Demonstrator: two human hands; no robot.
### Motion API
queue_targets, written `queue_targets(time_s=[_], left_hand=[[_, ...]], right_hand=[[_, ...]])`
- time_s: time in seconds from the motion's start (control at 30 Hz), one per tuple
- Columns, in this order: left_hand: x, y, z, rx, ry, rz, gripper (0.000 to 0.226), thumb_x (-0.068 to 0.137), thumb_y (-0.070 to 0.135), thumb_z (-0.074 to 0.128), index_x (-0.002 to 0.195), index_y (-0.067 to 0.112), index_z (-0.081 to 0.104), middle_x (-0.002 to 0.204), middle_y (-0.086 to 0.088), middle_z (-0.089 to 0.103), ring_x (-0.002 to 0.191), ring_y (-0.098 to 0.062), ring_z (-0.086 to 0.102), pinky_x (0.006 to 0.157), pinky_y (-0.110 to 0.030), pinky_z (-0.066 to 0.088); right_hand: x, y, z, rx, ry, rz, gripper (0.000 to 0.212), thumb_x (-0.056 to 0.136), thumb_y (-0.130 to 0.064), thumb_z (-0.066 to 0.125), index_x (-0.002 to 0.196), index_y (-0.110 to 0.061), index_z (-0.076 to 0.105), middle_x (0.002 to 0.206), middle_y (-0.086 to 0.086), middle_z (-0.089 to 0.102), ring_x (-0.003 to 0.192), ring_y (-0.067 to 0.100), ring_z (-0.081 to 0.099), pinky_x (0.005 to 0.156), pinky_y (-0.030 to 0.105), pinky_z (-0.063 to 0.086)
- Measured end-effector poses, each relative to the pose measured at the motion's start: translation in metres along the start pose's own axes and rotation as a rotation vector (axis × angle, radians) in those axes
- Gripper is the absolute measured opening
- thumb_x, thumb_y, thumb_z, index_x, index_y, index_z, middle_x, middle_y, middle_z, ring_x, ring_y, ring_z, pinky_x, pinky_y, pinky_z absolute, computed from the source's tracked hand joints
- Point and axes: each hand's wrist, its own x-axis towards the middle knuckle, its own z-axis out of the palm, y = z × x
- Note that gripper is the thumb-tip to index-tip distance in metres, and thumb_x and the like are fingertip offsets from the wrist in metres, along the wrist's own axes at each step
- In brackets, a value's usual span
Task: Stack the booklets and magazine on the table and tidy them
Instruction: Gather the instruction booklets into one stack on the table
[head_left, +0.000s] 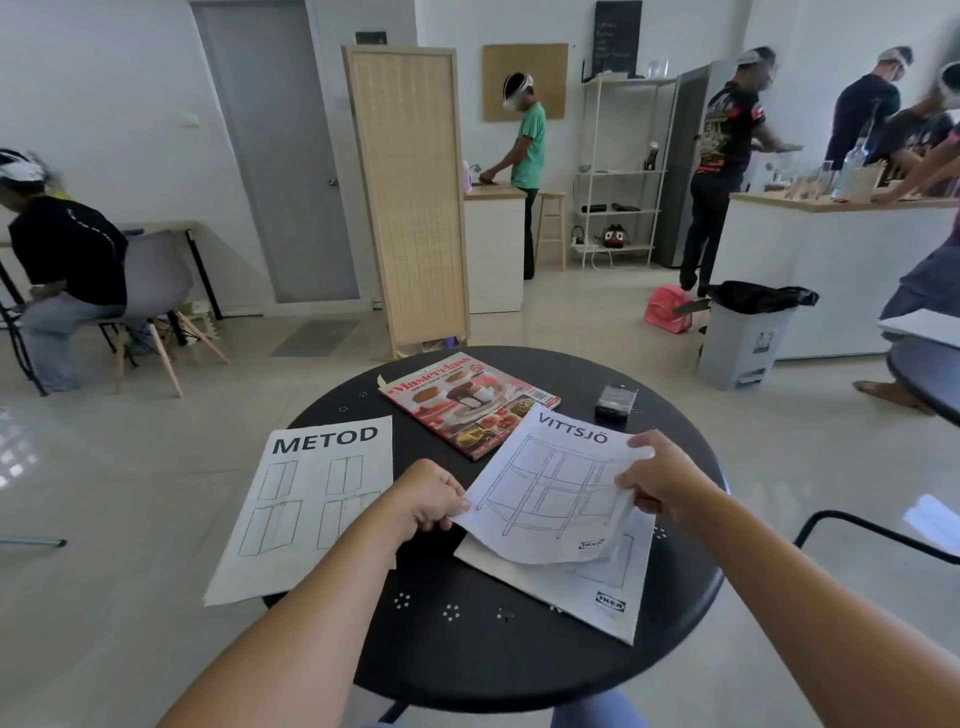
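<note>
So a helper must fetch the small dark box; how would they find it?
Start at the round black table. Behind the VITTSJÖ booklet, toward the far right edge, sits the small dark box. Everything else there is flat printed paper.

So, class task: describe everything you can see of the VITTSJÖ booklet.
The VITTSJÖ booklet is thin white paper with a line drawing of a shelf unit and a small logo. Both hands hold it: left hand pinches its left corner, right hand its right edge. It hangs tilted above another booklet, its top corner overlapping the magazine.
</note>
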Motion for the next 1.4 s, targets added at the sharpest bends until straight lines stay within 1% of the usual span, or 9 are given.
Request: queue_targets(time_s=[0.17, 0.27, 0.37, 0.53, 0.8, 1.1, 1.17, 1.3, 1.4], left_hand=[[-0.020, 0.008, 0.003, 0.256, -0.072, -0.018, 0.019, 0.084, 0.017, 0.067, 0.092, -0.001, 0.069, 0.079, -0.013, 0.065, 0.069, -0.024, 0.056, 0.053, -0.027, 0.036], [-0.021, 0.022, 0.009, 0.286, 0.014, 0.028, 0.024, 0.085, 0.026, 0.069, 0.076, 0.006, 0.061, 0.072, -0.010, 0.055, 0.064, -0.024, 0.052, 0.061, -0.030, 0.038], [-0.015, 0.033, 0.019, 0.287, 0.054, 0.039, 0.043, 0.087, 0.026, 0.067, 0.113, -0.008, 0.062, 0.112, -0.024, 0.065, 0.087, -0.031, 0.067, 0.056, -0.029, 0.040], [-0.003, 0.049, 0.035, 0.208, 0.059, 0.008, 0.046, 0.089, 0.023, 0.064, 0.128, 0.002, 0.053, 0.114, -0.012, 0.062, 0.095, -0.024, 0.063, 0.070, -0.031, 0.050], [0.006, 0.053, 0.045, -0.116, -0.053, -0.102, 0.044, 0.091, 0.012, 0.058, 0.131, -0.003, 0.051, 0.104, -0.011, 0.065, 0.087, -0.023, 0.062, 0.072, -0.033, 0.052], [0.003, 0.049, 0.037, -0.285, 0.055, 0.245, 0.031, 0.097, 0.007, 0.050, 0.120, 0.014, 0.068, 0.109, 0.004, 0.071, 0.092, -0.011, 0.066, 0.064, -0.020, 0.053], [0.002, 0.048, 0.029, -0.334, 0.106, 0.257, 0.029, 0.097, 0.005, 0.051, 0.120, 0.012, 0.068, 0.105, 0.003, 0.070, 0.084, -0.006, 0.064, 0.057, -0.015, 0.050], [0.000, 0.037, 0.013, -0.380, 0.227, 0.220, 0.025, 0.094, 0.000, 0.054, 0.113, 0.009, 0.069, 0.086, 0.006, 0.066, 0.071, -0.002, 0.061, 0.043, -0.005, 0.042], [-0.003, 0.022, 0.001, -0.419, 0.276, 0.169, 0.020, 0.092, -0.001, 0.056, 0.102, 0.010, 0.070, 0.080, 0.003, 0.068, 0.066, -0.006, 0.062, 0.045, -0.011, 0.046]], right_hand=[[-0.017, 0.012, -0.009, -0.239, -0.035, -0.007, 0.040, 0.079, 0.010, 0.068, 0.114, -0.005, 0.055, 0.073, 0.013, 0.057, 0.041, 0.020, 0.053, 0.035, 0.022, 0.042], [-0.022, 0.018, -0.013, -0.477, -0.009, -0.048, 0.047, 0.071, -0.008, 0.081, 0.111, -0.017, 0.057, 0.092, 0.008, 0.062, 0.070, 0.024, 0.064, 0.060, 0.034, 0.059], [-0.025, 0.021, -0.014, -0.727, 0.034, -0.097, 0.048, 0.062, -0.029, 0.085, 0.104, -0.026, 0.062, 0.104, 0.003, 0.062, 0.088, 0.021, 0.062, 0.079, 0.037, 0.058], [-0.023, 0.019, -0.014, -0.688, 0.022, -0.069, 0.033, 0.061, -0.020, 0.088, 0.087, -0.016, 0.068, 0.073, 0.002, 0.064, 0.047, 0.018, 0.059, 0.061, 0.033, 0.061], [-0.018, 0.018, -0.016, -0.716, -0.028, -0.071, 0.030, 0.067, -0.018, 0.087, 0.089, -0.020, 0.067, 0.075, -0.003, 0.060, 0.051, 0.011, 0.062, 0.044, 0.020, 0.050], [-0.002, 0.022, -0.019, -0.236, 0.069, -0.037, 0.086, 0.077, -0.033, 0.079, 0.141, -0.012, 0.026, 0.110, 0.005, 0.055, 0.089, 0.022, 0.061, 0.070, 0.036, 0.055], [-0.001, 0.019, -0.015, 0.054, -0.004, -0.009, 0.076, 0.083, -0.035, 0.074, 0.141, -0.009, 0.032, 0.119, 0.005, 0.059, 0.102, 0.026, 0.063, 0.083, 0.045, 0.057], [-0.009, 0.004, 0.005, 0.272, -0.220, -0.032, 0.011, 0.092, -0.012, 0.063, 0.098, -0.003, 0.064, 0.088, 0.008, 0.079, 0.079, 0.023, 0.075, 0.069, 0.040, 0.060], [-0.011, -0.006, 0.025, 0.241, -0.231, -0.103, 0.013, 0.089, 0.006, 0.058, 0.098, -0.002, 0.063, 0.098, 0.015, 0.076, 0.084, 0.026, 0.073, 0.072, 0.039, 0.057]])
